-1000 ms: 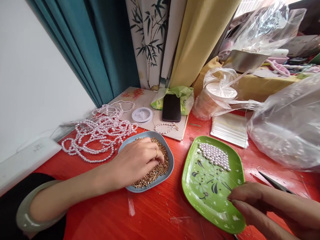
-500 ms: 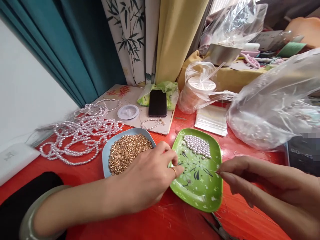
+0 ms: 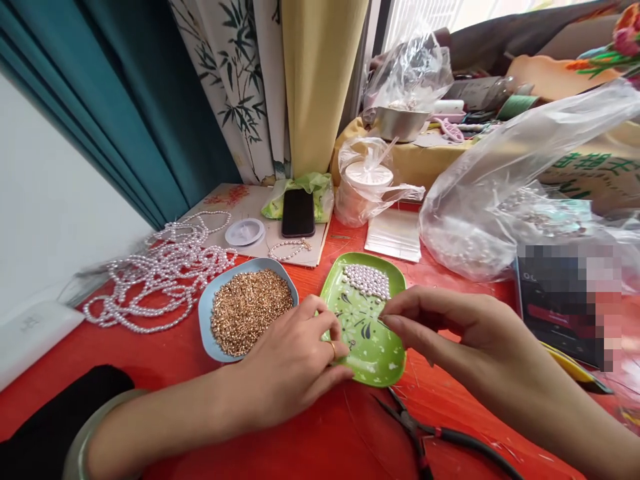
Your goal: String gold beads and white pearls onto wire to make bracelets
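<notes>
My right hand point(image 3: 440, 327) is over the right side of a green flowered plate point(image 3: 385, 377), thumb and forefinger pinched on a thin thread that barely shows. A cluster of small pearly lilac beads point(image 3: 367, 280) sits at the plate's far end. My left hand point(image 3: 313, 347) reaches over the plate's near left rim, fingers curled and thumb held apart from them; I see nothing in it. Close to its fingertips, a single small bead point(image 3: 351, 345) lies on the plate. Left of that hand stands a blue dish point(image 3: 206, 327) full of gold beads point(image 3: 250, 303).
Strung pearl strands point(image 3: 150, 280) lie at left. Black-handled pliers point(image 3: 413, 423) rest in front of the plate. A phone point(image 3: 298, 213), a white spool point(image 3: 245, 232) and a bead bracelet point(image 3: 290, 250) are at the back. A bagged cup point(image 3: 367, 187) and a large plastic bag point(image 3: 465, 233) stand at right.
The view has swung right and shows more of the pliers. My right hand has come closer to my left, further over the plate. My left thumb has spread away from the fingers.
</notes>
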The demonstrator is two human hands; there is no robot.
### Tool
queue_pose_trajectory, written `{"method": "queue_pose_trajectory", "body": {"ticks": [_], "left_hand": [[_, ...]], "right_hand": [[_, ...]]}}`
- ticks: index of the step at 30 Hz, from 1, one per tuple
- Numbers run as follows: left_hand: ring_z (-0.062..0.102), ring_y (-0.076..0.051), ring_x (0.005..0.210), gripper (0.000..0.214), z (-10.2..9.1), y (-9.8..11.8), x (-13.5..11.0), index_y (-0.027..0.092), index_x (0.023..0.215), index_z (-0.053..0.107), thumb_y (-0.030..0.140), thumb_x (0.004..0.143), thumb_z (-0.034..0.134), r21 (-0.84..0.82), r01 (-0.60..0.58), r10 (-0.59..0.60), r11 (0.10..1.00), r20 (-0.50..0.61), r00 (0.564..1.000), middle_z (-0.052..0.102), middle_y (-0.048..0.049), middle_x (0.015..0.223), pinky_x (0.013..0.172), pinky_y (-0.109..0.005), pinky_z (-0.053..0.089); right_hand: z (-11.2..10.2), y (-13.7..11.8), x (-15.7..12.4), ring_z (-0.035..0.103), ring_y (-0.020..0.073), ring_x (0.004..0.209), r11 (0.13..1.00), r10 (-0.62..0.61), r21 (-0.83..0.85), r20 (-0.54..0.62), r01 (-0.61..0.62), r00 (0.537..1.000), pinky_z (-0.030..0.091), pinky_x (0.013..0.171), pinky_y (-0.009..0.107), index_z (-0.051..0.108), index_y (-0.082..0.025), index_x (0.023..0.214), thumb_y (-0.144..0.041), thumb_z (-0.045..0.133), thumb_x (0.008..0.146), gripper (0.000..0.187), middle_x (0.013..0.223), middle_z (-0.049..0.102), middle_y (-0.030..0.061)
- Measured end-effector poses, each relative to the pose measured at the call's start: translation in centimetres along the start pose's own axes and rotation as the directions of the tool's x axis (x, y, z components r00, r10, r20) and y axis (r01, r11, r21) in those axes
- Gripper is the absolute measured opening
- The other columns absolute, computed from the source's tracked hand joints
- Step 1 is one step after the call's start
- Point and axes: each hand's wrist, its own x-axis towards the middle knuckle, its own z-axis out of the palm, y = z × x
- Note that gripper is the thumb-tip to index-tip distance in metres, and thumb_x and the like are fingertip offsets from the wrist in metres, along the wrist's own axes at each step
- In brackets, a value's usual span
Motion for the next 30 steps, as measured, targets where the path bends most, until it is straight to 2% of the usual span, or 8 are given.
{"method": "queue_pose_trajectory", "body": {"ticks": [5, 10, 13, 16, 19, 22, 25, 30], "left_hand": [[0.043, -0.022, 0.093, 0.016, -0.2, 0.0, -0.4, 0.015, 0.092, 0.067, 0.024, 0.082, 0.059, -0.135, 0.029, -0.029, 0.99, 0.001, 1.0, 0.061, -0.0068, 0.09, 0.078, -0.037, 0.044], [0.046, -0.018, 0.087, 0.002, -0.3, 0.1, -0.2, 0.016, 0.077, 0.067, 0.016, 0.077, 0.065, -0.286, 0.072, -0.083, 0.956, -0.027, 0.996, 0.062, -0.0027, 0.079, 0.076, -0.033, 0.043], [0.048, -0.017, 0.083, 0.004, -0.4, 0.3, 0.0, 0.017, 0.072, 0.066, 0.016, 0.076, 0.066, -0.42, 0.131, -0.175, 0.898, -0.068, 0.982, 0.063, -0.0022, 0.075, 0.075, -0.032, 0.043], [0.051, -0.016, 0.08, 0.005, -0.9, 0.6, 0.0, 0.018, 0.07, 0.068, 0.021, 0.073, 0.068, -0.668, 0.203, -0.331, 0.716, -0.069, 0.941, 0.063, -0.0026, 0.075, 0.074, -0.032, 0.042], [0.054, -0.014, 0.073, 0.008, -1.4, 0.9, -0.1, 0.018, 0.068, 0.069, 0.026, 0.069, 0.071, -0.893, 0.205, -0.414, 0.4, 0.024, 0.91, 0.063, -0.0017, 0.073, 0.07, -0.029, 0.042], [0.055, -0.013, 0.068, 0.01, -1.6, 1.3, -0.2, 0.018, 0.065, 0.069, 0.027, 0.065, 0.073, -0.973, 0.179, -0.443, 0.147, 0.097, 0.891, 0.064, -0.0007, 0.069, 0.067, -0.028, 0.041], [0.054, -0.012, 0.065, 0.011, -1.7, 1.7, -0.2, 0.019, 0.062, 0.069, 0.028, 0.062, 0.075, -0.99, 0.138, -0.462, 0.029, 0.109, 0.88, 0.063, 0.0, 0.064, 0.067, -0.028, 0.041], [0.051, -0.01, 0.06, 0.014, -1.8, 2.3, -0.2, 0.02, 0.06, 0.07, 0.03, 0.059, 0.078, -0.994, 0.089, -0.458, -0.057, 0.106, 0.883, 0.061, 0.0014, 0.059, 0.064, -0.025, 0.039]], "right_hand": [[-0.1, 0.0, -0.3, 0.05, 0.0097, 0.051, 1.0, -0.006, 0.02, 0.012, 0.006, 1.0, 0.039, 0.044, 0.019, 0.063, -0.017, 0.066, -0.021, 0.052, 0.079, 0.018, 0.056, 0.06, -0.0013], [-0.1, -0.1, -0.3, 0.05, 0.0092, 0.051, 0.999, -0.017, 0.037, 0.007, 0.016, 1.0, 0.039, 0.045, 0.018, 0.063, -0.016, 0.067, -0.019, 0.053, 0.08, 0.017, 0.057, 0.06, -0.0018], [0.1, -0.3, -0.4, 0.051, 0.0099, 0.052, 0.999, -0.013, 0.036, 0.018, 0.012, 1.0, 0.04, 0.046, 0.019, 0.064, -0.017, 0.068, -0.018, 0.052, 0.08, 0.016, 0.057, 0.061, -0.0014], [0.3, -0.9, -0.9, 0.053, 0.0106, 0.051, 0.999, -0.024, 0.045, 0.01, 0.024, 1.0, 0.041, 0.044, 0.02, 0.064, -0.017, 0.067, -0.015, 0.052, 0.078, 0.016, 0.057, 0.062, -0.0011], [0.6, -1.5, -1.6, 0.053, 0.0094, 0.048, 0.996, -0.079, 0.037, -0.024, 0.08, 0.997, 0.041, 0.042, 0.018, 0.063, -0.019, 0.068, -0.012, 0.051, 0.077, 0.016, 0.055, 0.062, -0.0026], [0.9, -2.0, -2.4, 0.049, 0.0075, 0.042, 0.985, -0.167, -0.053, -0.062, 0.163, 0.984, 0.038, 0.038, 0.016, 0.061, -0.02, 0.069, -0.011, 0.051, 0.078, 0.016, 0.049, 0.056, -0.0057], [1.2, -2.3, -2.8, 0.048, 0.0068, 0.039, 0.964, -0.235, -0.155, -0.101, 0.218, 0.967, 0.036, 0.037, 0.016, 0.06, -0.019, 0.073, -0.011, 0.051, 0.079, 0.014, 0.049, 0.056, -0.0058], [1.7, -2.6, -3.0, 0.045, 0.0061, 0.036, 0.918, -0.338, -0.275, -0.165, 0.286, 0.926, 0.033, 0.034, 0.017, 0.059, -0.018, 0.076, -0.011, 0.053, 0.078, 0.009, 0.047, 0.054, -0.0061]]}}
